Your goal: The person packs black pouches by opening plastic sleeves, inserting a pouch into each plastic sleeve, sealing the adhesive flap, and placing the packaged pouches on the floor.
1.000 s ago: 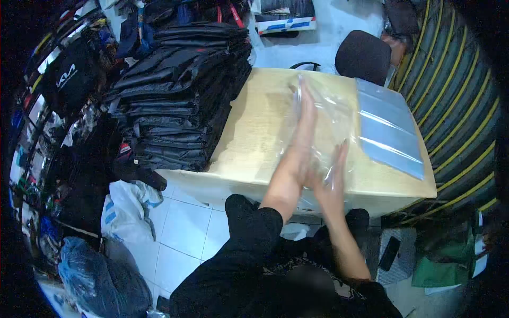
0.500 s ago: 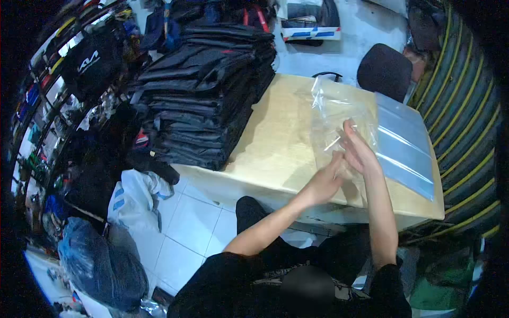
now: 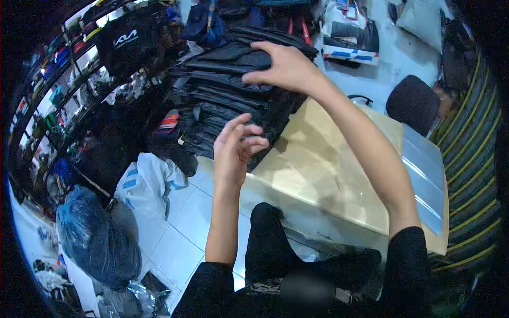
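A tall stack of folded black fabric items stands at the left end of the pale wooden table. My right hand is over the top of the stack, thumb and fingers spread apart; whether it touches the fabric I cannot tell. In front of the stack's near side is my left hand, raised with fingers apart and slightly bent, holding nothing. Beneath my right forearm a clear plastic bag lies faintly visible on the table.
Bluish clear plastic sheets lie on the table's right end. A dark chair back stands behind it, and yellow-striped coils rise at right. On the left floor sit a white sack and a dark full plastic bag.
Both hands have left the clear plastic bag and moved left to the black stack. Their fingers are now spread. The camera view has shifted left.
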`<state>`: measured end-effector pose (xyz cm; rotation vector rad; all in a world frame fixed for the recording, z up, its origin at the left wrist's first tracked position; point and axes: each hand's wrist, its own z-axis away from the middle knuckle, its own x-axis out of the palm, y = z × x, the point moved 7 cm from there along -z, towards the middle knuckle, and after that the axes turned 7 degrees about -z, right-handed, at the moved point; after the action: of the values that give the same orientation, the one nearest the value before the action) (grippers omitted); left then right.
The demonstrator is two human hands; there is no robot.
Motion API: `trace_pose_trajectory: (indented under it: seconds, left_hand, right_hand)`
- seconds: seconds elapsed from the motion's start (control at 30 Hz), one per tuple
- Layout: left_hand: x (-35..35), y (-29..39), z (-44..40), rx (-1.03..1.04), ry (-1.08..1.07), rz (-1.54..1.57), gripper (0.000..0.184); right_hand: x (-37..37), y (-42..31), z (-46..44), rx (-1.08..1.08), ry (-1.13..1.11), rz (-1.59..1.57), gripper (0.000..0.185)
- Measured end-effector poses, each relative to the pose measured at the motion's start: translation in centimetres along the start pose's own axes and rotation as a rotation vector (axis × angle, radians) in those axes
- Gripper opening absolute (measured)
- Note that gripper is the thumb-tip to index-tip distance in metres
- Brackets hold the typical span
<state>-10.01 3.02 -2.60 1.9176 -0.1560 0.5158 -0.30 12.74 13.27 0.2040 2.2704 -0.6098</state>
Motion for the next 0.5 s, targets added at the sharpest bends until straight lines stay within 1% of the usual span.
trace_pose_trajectory:
  seconds: [0.07,0.13,0.17,0.2,0.27,0.33,0.37,0.4,0.43,0.5]
  left_hand:
    - [-1.8,0.8,-1.0,0.058,0.100,0.044,0.039]
    - [-3.2,1.9,-2.0,0.110,0.215,-0.040,0.043]
    - [-3.9,2.2,-2.9,0.120,0.232,-0.045,0.045]
    - [-4.6,2.6,-3.8,0.133,0.246,-0.047,0.046]
    - [-5.4,3.4,-5.3,0.126,0.259,-0.008,0.048]
    - [-5.9,4.0,-6.6,0.120,0.273,0.021,0.052]
    - [-6.1,4.2,-7.5,0.133,0.269,0.059,0.050]
    - [-6.4,4.2,-8.3,0.145,0.267,0.097,0.047]
    - [-6.5,4.1,-9.2,0.135,0.235,0.127,0.050]
    - [-6.4,4.2,-10.2,0.089,0.267,0.100,0.053]
  right_hand:
    - [3.4,2.5,-3.5,-0.153,0.170,0.308,0.093]
    - [6.3,3.6,-4.7,0.000,-0.248,0.248,0.099]
    - [7.2,4.0,-4.5,0.047,-0.290,0.342,0.095]
    - [7.1,3.5,-4.0,0.075,-0.247,0.371,0.078]
    - [7.6,4.2,-4.1,0.045,-0.212,0.304,0.055]
    - [6.4,2.8,-3.4,0.005,-0.114,0.332,0.036]
    - [5.8,2.3,-3.1,-0.012,-0.064,0.346,0.029]
    - [5.8,2.3,-3.0,-0.045,-0.018,0.375,0.027]
    - [6.0,2.1,-2.9,-0.081,0.024,0.406,0.025]
    - [5.9,1.4,-2.4,-0.153,0.100,0.462,0.021]
